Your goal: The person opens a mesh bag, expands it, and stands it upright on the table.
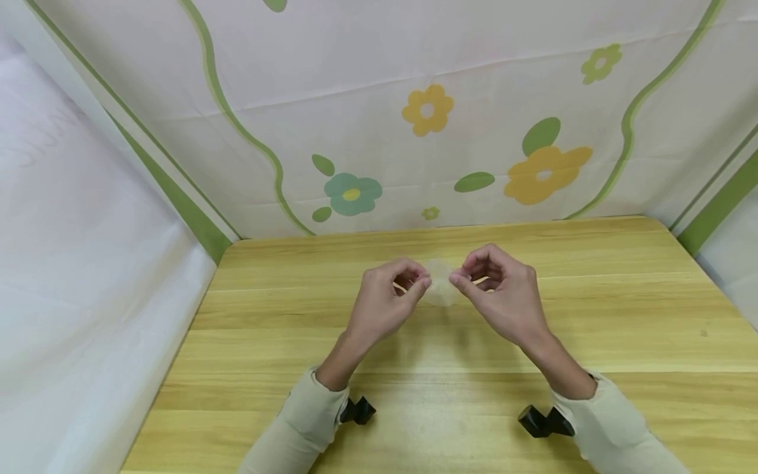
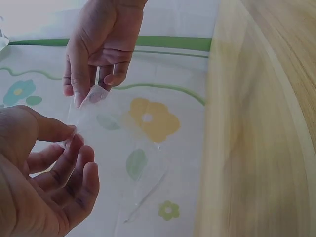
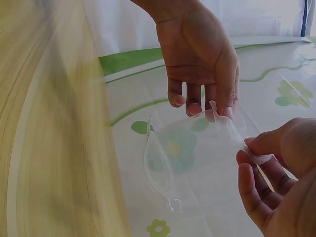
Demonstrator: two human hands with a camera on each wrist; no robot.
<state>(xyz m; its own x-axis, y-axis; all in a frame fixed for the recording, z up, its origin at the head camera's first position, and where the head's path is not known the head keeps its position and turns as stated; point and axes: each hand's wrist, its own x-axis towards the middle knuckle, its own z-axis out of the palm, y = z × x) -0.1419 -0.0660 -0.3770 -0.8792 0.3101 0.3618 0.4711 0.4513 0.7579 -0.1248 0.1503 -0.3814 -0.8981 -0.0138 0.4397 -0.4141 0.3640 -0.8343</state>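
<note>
the clear film (image 1: 441,289), perhaps a small bag, is up in the air above the desk (image 1: 444,421), stretched between the left hand (image 1: 385,296) and the right hand (image 1: 509,299). each hand pinches its edge, thumb against forefinger, at 2 spots near each other; the remaining fingers bend loosely and take no part.

to handle it well, i would judge that a light pinch right at the edge serves best, with both hands level and the pull between them gentle, since film this thin should crease or tear easily. if the layers need parting, rubbing thumb and forefinger past each other should work better than tugging outward. the lower edge (image 3: 171,173) gapes in a narrow oval in the right wrist view, so it makes sense not to squash that gap while shifting grip.

much is hard to make out. the film is nearly see-through, and in the head view it fades into the wood grain. in the wrist views the flowers on the patterned cloth (image 1: 428,110) show through it and muddle its outline. the fingertips cover the pinched parts, so the number of layers in each pinch cannot be told.
</note>
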